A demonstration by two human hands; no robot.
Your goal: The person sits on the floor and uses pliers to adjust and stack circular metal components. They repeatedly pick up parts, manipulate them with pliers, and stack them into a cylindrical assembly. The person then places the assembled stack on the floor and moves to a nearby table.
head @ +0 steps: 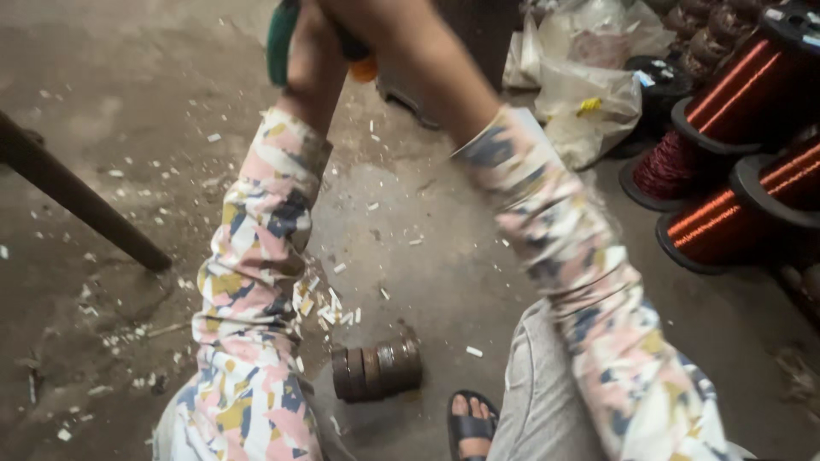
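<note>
Arms raised out of view, a green-handled tool [280,38] gripped up near the frame's top edge.

The left hand [301,26] seems to be wrapped round the tool's green and orange grips, though the hand is mostly cropped; the right hand is above the frame, so I cannot tell whether it is spread or closed. Far below both hands, a stack of metal rings [376,369] lies on the concrete floor [128,102], just beside a sandalled foot [471,423]. A slip of the tool could drop it onto the foot. Spools of copper wire [735,94] sit well off to the right of the right forearm; a swinging elbow could knock them.
</note>
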